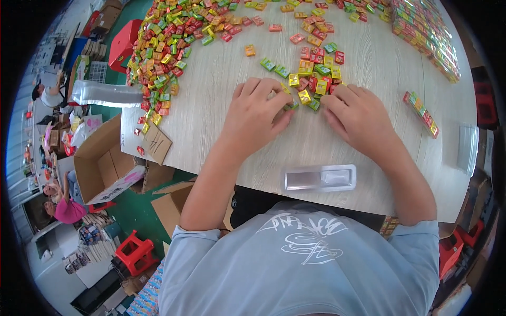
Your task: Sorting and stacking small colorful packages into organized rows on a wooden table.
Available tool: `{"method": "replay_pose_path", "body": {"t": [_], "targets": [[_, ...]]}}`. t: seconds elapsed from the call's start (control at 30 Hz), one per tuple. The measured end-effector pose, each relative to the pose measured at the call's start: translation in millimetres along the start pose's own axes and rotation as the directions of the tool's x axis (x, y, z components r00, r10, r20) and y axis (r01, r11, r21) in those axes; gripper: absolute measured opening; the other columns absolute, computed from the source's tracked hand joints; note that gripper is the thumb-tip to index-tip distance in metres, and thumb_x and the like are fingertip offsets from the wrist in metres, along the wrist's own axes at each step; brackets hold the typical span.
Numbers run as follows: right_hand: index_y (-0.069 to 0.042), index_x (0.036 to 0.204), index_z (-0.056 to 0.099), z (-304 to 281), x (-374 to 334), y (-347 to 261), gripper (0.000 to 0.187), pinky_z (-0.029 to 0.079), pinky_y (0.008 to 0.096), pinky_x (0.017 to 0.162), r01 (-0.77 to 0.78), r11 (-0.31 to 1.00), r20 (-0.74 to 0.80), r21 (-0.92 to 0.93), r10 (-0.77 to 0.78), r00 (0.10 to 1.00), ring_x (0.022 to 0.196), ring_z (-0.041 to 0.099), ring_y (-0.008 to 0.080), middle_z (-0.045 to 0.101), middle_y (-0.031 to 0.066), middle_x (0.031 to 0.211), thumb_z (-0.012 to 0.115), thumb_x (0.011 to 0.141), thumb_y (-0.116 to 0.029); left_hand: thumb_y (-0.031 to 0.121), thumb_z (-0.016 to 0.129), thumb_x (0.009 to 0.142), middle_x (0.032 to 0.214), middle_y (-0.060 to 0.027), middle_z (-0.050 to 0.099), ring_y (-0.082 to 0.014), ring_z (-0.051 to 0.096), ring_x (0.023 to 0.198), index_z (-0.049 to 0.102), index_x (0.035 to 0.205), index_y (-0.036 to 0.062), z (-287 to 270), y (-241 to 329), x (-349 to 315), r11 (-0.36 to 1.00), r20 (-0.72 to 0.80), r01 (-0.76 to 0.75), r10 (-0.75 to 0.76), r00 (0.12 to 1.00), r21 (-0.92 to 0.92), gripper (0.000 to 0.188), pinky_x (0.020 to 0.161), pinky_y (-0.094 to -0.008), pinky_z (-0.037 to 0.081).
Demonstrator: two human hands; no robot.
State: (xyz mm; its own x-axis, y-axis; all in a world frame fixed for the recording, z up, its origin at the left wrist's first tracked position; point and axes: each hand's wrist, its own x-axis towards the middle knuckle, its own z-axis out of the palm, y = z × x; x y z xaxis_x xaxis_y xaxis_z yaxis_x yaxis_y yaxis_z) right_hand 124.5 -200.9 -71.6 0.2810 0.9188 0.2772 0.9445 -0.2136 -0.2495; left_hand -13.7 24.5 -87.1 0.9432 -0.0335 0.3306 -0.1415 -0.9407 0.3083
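Small red, yellow, green and orange boxes lie in a loose pile (318,73) in front of my two hands. My left hand (257,113) is at the pile's left side, fingers curled and thumb drawn in, with a small green box (291,106) at the fingertips. At the right side, my right hand (357,117) is bent closed against the boxes, and its fingers hide what they pinch, if anything. A yellow box (304,97) sits between the hands. Closer to me, a clear plastic tray (319,178) rests near the table edge.
A big heap of the same boxes (163,45) covers the far left. Wrapped packs (426,37) are stacked at the far right. A row of joined boxes (421,114) and clear trays (467,149) lie right. Left stand an open carton (108,163) and a red stool (135,253).
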Motion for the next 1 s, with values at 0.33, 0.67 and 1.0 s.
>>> {"method": "replay_pose_path", "body": {"t": [0.33, 0.67, 1.0], "targets": [[-0.005, 0.111, 0.067, 8.6, 6.9, -4.0, 0.027, 0.056, 0.0428, 0.088, 0.002, 0.997, -0.017, 0.075, -0.001, 1.000, 0.101, 0.067, 0.0320, 0.064, 0.0111, 0.110, 0.076, 0.086, -0.006, 0.023, 0.081, 0.081, 0.121, -0.0012, 0.063, -0.0245, 0.055, 0.118, 0.071, 0.110, 0.0189, 4.4, 10.4, 0.9, 0.995, -0.065, -0.097, 0.100, 0.993, 0.039, 0.031, 0.096, -0.0437, 0.045], [-0.005, 0.111, 0.065, -8.3, -8.0, -13.7, 0.025, 0.056, 0.0414, 0.088, -0.093, 0.983, 0.168, 0.156, 0.066, 0.984, 0.103, 0.066, 0.0329, 0.062, 0.0116, 0.115, 0.074, 0.088, -0.004, 0.020, 0.079, 0.081, 0.116, -0.0012, 0.062, -0.0247, 0.056, 0.117, 0.072, 0.099, 0.0160, -2.0, 22.8, -11.4, 0.984, -0.017, -0.166, 0.167, 0.986, 0.059, 0.020, 0.098, -0.0426, 0.046], [-0.002, 0.107, 0.064, 8.9, 1.5, -43.0, 0.021, 0.056, 0.0426, 0.082, -0.054, 0.933, 0.198, 0.357, -0.019, 0.980, 0.094, 0.066, 0.0345, 0.059, 0.0134, 0.108, 0.075, 0.089, -0.004, 0.014, 0.079, 0.081, 0.115, -0.0038, 0.065, -0.0254, 0.060, 0.112, 0.073, 0.103, 0.0115, -12.5, 29.2, -43.4, 0.995, 0.061, -0.075, 0.079, 0.995, -0.066, 0.023, 0.095, -0.0420, 0.048]]}}
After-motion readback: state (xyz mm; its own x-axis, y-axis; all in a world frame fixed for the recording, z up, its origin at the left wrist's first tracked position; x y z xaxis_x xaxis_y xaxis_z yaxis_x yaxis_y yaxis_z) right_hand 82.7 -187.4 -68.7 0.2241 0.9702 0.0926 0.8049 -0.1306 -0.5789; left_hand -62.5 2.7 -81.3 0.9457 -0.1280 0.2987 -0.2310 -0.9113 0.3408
